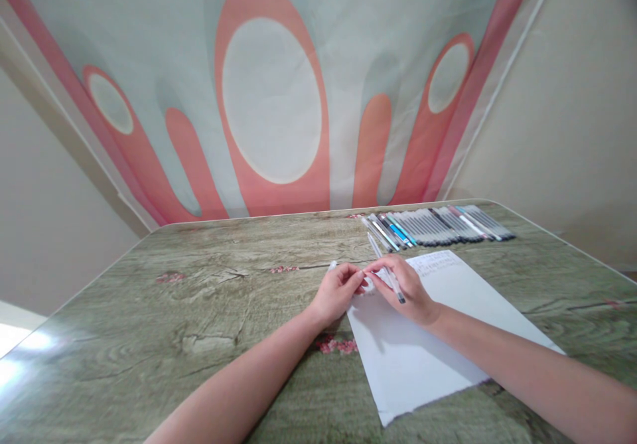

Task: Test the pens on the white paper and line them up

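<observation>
My right hand (405, 291) is closed around a clear-barrelled pen (399, 291) with a dark end. The pen slants across the hand, one end pointing up and away, the dark end toward me. My left hand (339, 291) is also closed, its fingertips meeting those of the right hand. A small pale tip (332, 265) sticks out beyond its fingers; what it belongs to is hidden. Under the right hand lies a white sheet of paper (428, 344), with small handwriting along its far edge and a ragged near edge.
A long row of pens (432, 226) lies side by side at the back right, mostly clear with dark ends, a few blue, teal or reddish. The wood-patterned table (209, 311) reaches to a wall hanging (273, 198) with coral shapes.
</observation>
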Available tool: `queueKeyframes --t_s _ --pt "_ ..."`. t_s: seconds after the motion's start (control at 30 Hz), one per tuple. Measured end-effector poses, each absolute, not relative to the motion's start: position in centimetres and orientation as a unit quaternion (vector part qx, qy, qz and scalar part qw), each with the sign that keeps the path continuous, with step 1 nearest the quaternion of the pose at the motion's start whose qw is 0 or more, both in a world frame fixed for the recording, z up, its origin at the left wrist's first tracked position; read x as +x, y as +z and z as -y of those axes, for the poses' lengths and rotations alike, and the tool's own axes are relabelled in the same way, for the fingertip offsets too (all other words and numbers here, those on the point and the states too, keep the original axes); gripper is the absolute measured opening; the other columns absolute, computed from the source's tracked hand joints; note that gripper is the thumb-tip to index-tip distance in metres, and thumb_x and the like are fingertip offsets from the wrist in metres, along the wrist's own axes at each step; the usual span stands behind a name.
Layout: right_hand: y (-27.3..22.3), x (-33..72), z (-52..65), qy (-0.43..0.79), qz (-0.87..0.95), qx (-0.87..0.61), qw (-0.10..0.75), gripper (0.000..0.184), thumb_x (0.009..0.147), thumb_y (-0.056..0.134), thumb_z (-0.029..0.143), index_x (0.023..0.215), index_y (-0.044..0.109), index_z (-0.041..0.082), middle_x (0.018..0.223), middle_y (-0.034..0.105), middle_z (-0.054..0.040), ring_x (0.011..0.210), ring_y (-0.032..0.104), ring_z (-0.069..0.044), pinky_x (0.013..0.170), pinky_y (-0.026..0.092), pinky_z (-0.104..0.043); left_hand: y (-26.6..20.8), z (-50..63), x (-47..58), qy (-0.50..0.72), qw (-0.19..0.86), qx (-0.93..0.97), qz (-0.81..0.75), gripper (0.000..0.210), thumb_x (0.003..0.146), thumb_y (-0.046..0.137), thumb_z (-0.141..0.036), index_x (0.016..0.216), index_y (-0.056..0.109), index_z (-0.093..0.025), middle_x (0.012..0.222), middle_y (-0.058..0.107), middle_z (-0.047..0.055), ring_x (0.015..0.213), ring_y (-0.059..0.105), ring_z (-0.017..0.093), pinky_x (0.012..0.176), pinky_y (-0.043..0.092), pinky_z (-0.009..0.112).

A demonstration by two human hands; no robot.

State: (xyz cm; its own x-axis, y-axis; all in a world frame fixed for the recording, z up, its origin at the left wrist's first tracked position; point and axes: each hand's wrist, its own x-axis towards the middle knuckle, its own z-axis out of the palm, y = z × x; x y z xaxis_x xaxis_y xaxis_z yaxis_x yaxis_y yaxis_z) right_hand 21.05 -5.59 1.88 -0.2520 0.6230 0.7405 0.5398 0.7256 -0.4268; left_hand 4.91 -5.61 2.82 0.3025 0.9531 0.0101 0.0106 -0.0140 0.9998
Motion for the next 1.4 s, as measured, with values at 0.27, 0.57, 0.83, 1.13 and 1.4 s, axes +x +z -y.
queueKeyframes --t_s 0.27,0.57,0.83,1.13,1.4 --pt "1.8 21.0 5.7 0.059 0.788 -0.355 0.499 0.016 0.078 0.056 0.018 0.093 0.051 0.021 0.082 0.059 -0.0030 0.078 0.056 -0.017 0.073 0.046 -0.034 3.1 5.5 4.8 0.415 0.576 0.578 -0.404 0.027 0.075 0.057 -0.039 0.076 0.055 -0.012 0.066 0.058 0.002 0.058 0.049 0.008 0.058 0.039 0.021" --pt "1.8 21.1 5.6 0.081 0.777 -0.390 0.488 0.011 0.080 0.053 0.023 0.091 0.051 0.021 0.082 0.059 -0.0034 0.079 0.057 -0.017 0.074 0.045 -0.033 2.5 5.2 4.9 0.422 0.579 0.557 -0.421 0.027 0.073 0.059 -0.037 0.078 0.057 -0.011 0.068 0.060 0.003 0.060 0.052 0.009 0.059 0.040 0.021" --pt "1.9 21.3 5.5 0.164 0.743 -0.420 0.495 0.015 0.082 0.049 0.024 0.096 0.047 0.020 0.085 0.060 -0.0032 0.081 0.057 -0.016 0.077 0.044 -0.031 3.1 5.1 3.4 0.265 0.448 0.767 -0.375 0.015 0.073 0.055 -0.024 0.078 0.064 -0.014 0.074 0.062 0.002 0.066 0.053 0.011 0.061 0.039 0.021" --pt "1.6 21.4 5.3 0.176 0.744 -0.418 0.490 0.014 0.082 0.048 0.022 0.096 0.047 0.020 0.085 0.060 -0.0033 0.082 0.057 -0.016 0.078 0.042 -0.031 3.9 6.0 3.3 0.152 0.305 0.866 -0.365 0.014 0.073 0.056 -0.026 0.076 0.065 -0.015 0.073 0.064 0.002 0.065 0.054 0.012 0.062 0.037 0.021" --pt "1.9 21.3 5.5 0.185 0.745 -0.416 0.488 0.014 0.083 0.047 0.023 0.096 0.047 0.020 0.085 0.060 -0.0034 0.081 0.057 -0.016 0.076 0.043 -0.030 4.6 7.6 4.2 0.107 0.227 0.878 -0.407 0.013 0.074 0.051 -0.023 0.073 0.062 -0.016 0.074 0.062 0.004 0.068 0.053 0.015 0.061 0.035 0.024"
